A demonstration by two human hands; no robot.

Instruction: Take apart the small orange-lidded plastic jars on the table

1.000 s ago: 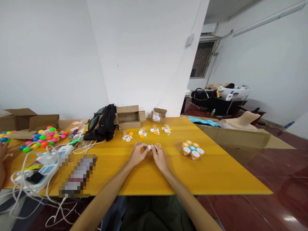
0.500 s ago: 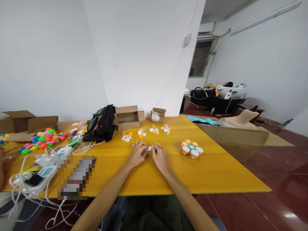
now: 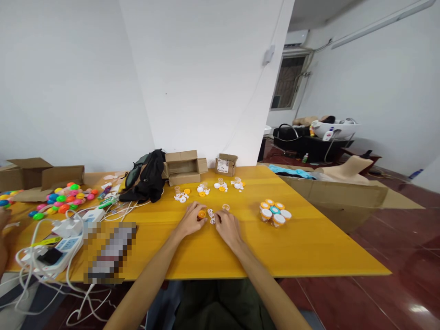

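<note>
Both my hands rest on the yellow table (image 3: 309, 247), close together. My left hand (image 3: 190, 221) is curled, its fingertips pinching a small orange cap (image 3: 201, 214). My right hand (image 3: 227, 227) lies with its back up and fingers bent toward a few small white dice (image 3: 211, 216) that sit on the table between the hands; what its fingertips hold, if anything, is hidden. A small clear cup (image 3: 226, 207) stands just beyond the right hand.
Farther back lie little heaps of dice, caps and cups (image 3: 220, 186). Capped jars (image 3: 274, 213) cluster on the right. Cardboard boxes (image 3: 184, 167), a black bag (image 3: 146, 176), power strips with cables (image 3: 65, 233) and coloured balls (image 3: 63, 198) fill the left. Another person's hand (image 3: 4, 220) shows at the left edge.
The hands came down from holding a die between them. Dice now lie on the table and the orange cap shows at my left fingertips.
</note>
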